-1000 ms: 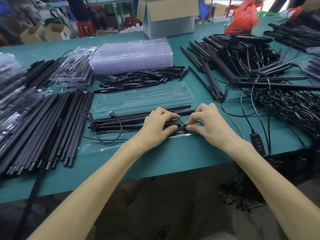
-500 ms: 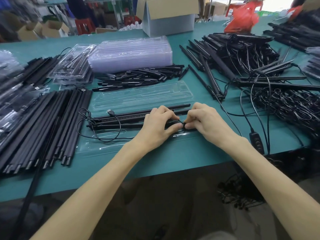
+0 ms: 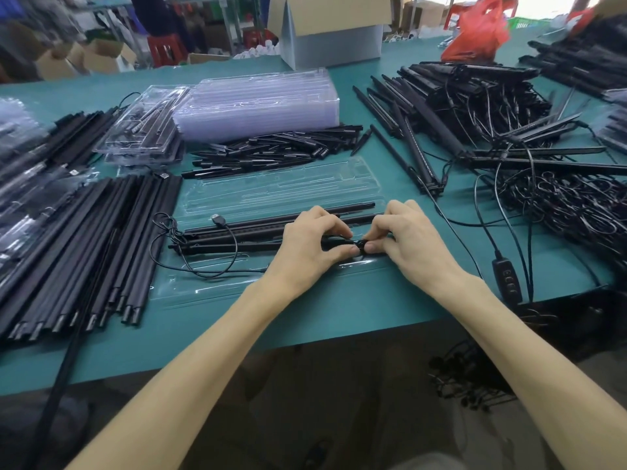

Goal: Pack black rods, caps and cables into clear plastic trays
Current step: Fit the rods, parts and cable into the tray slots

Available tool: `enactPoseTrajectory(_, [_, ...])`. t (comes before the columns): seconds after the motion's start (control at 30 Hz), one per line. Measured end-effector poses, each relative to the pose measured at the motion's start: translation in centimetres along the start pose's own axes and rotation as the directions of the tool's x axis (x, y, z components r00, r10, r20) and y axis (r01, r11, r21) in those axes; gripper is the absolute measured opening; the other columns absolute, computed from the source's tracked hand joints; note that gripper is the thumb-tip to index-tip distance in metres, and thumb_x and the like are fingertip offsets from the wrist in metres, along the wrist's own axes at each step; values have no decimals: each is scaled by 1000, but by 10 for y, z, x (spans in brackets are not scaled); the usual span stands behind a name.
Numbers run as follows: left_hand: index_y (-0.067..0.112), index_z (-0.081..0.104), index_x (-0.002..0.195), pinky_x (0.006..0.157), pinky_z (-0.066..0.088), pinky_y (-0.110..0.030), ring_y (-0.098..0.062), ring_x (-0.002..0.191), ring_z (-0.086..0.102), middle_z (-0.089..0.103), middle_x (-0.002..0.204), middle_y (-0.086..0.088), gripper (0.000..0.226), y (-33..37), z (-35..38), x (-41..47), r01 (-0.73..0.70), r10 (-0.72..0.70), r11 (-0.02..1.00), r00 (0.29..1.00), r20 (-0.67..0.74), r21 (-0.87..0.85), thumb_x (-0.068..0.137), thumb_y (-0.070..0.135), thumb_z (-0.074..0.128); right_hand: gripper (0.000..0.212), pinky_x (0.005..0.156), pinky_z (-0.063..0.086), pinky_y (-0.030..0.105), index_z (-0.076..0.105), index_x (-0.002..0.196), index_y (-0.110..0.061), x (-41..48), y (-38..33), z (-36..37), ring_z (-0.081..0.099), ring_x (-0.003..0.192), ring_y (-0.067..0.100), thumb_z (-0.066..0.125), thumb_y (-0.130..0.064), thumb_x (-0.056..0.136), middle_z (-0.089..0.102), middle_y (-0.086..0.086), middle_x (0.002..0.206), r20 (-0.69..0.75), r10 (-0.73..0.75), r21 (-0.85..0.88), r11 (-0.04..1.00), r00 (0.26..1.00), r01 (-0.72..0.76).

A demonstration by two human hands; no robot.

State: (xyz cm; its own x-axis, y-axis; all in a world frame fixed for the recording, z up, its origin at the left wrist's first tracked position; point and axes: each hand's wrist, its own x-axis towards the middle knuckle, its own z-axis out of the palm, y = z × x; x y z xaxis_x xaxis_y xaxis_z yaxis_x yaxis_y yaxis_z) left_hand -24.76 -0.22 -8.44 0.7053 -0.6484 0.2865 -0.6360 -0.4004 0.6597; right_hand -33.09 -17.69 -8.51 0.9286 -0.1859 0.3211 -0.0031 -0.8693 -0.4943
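Item, packing in progress: open clear plastic tray (image 3: 203,290) lay near the front edge of the teal table (image 3: 305,317), with several long black rods (image 3: 237,237) laid lengthwise in its channels. A thin black cable (image 3: 203,273) with a silver USB plug (image 3: 217,219) looped loose over the tray's left end. Change noted: a second before, the hands were slightly apart over the rods, with a small loop of cable showing between the fingers. Since then they had closed together and the loop was no longer visible. The left hand (image 3: 312,245) and right hand (image 3: 410,242) sat thumb to thumb, fingers curled, both pinching a small black piece (image 3: 360,247) against the nearest rod. Whether that piece was a cap or bunched cable could not be told. Judged meaning: the fitting or cable at the rods' right end was being seated in the tray, which was not yet closed. Surrounding stock: a stack of empty clear trays (image 3: 258,103) behind, a heap of short black capped pieces (image 3: 271,152) just beyond the open tray, a bundle of loose long black rods (image 3: 101,245) at the left, a tangle of black cables (image 3: 570,205) at the right, and a black inline controller (image 3: 508,281) at the table edge. Markings: no brand, label or legible writing was found on any item.
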Motion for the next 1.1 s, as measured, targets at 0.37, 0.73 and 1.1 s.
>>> enactPoseTrajectory(0.37, [19, 75, 104, 82, 36, -2, -5, 99, 57, 63, 105, 4, 24, -5, -7, 6, 63, -59, 996, 996, 67, -55, 83, 29, 82, 10, 76, 47, 40, 72, 88, -17, -5, -5, -2, 49, 95, 11, 78, -25, 85, 58, -8, 94, -39, -32, -128, 991, 999, 26])
enactPoseTrajectory(0.73, [22, 70, 115, 102, 43, -36, -10, 105, 52, 55, 109, 4, 26, -8, -4, 7, 48, -50, 999, 993, 109, 25, 90, 29, 75, 10, 74, 44, 37, 71, 92, -19, -10, -11, -2, 51, 99, 10, 71, -29, 91, 58, -11, 96, -10, 4, -157, 988, 1000, -6])
enactPoseTrajectory(1.1, [21, 67, 117, 107, 41, -37, -12, 113, 55, 61, 116, 5, 21, -31, -54, 3, -1, 0, 988, 1000, 7, 158, 97, 19, 64, 11, 67, 38, 33, 69, 88, -21, -8, -13, -9, 40, 88, 4, 68, -31, 93, 51, -13, 87, 57, -3, -205, 979, 998, 15])
